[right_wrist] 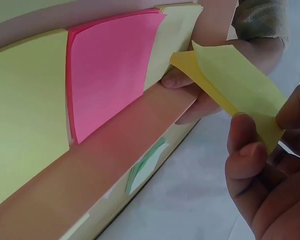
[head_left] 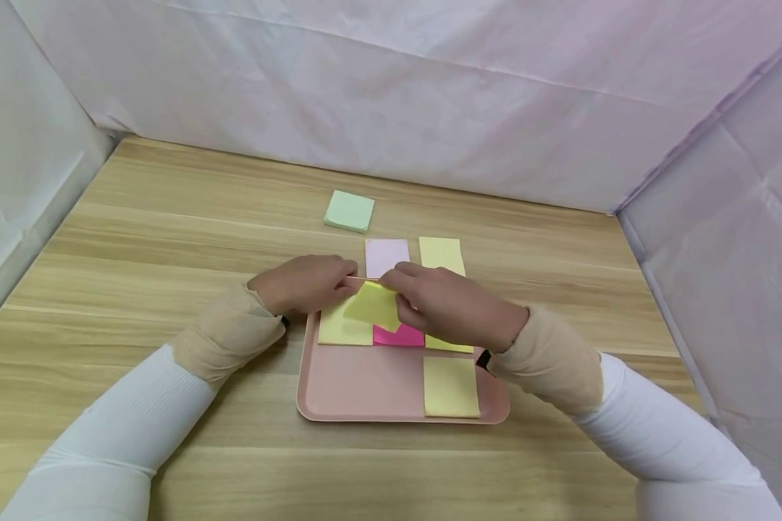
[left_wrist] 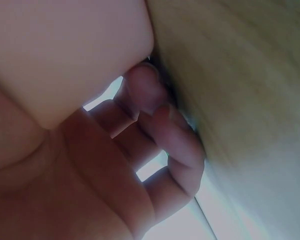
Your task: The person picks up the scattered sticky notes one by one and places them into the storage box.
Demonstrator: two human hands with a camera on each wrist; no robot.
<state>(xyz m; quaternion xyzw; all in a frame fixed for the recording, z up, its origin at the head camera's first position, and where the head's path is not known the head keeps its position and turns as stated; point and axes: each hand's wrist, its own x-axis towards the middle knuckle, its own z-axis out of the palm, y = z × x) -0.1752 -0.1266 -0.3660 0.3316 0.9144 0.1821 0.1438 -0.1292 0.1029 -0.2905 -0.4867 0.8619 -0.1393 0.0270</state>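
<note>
At the far left part of the pink tray point(head_left: 365, 383), my left hand point(head_left: 313, 282) grips the rim, thumb over the edge. The left wrist view shows its curled fingers point(left_wrist: 182, 155) by the tray's rounded corner. My right hand point(head_left: 452, 304) pinches a bright yellow sticky note pad point(right_wrist: 245, 85) over the tray; a darker yellow layer shows along one side. Below that pad, a hot pink sticky note pad point(right_wrist: 115, 75) lies between a pale yellow pad point(head_left: 332, 329) on the left and another, partly covered by the right hand. One more pale yellow pad point(head_left: 452, 387) lies at the tray's near right.
Beyond the tray, a lilac pad point(head_left: 387, 255) and a pale yellow pad point(head_left: 441, 252) lie on the wooden table point(head_left: 189, 217). Farther back sits a mint green pad point(head_left: 350, 210). White cloth walls point(head_left: 391, 94) close off the back and both sides.
</note>
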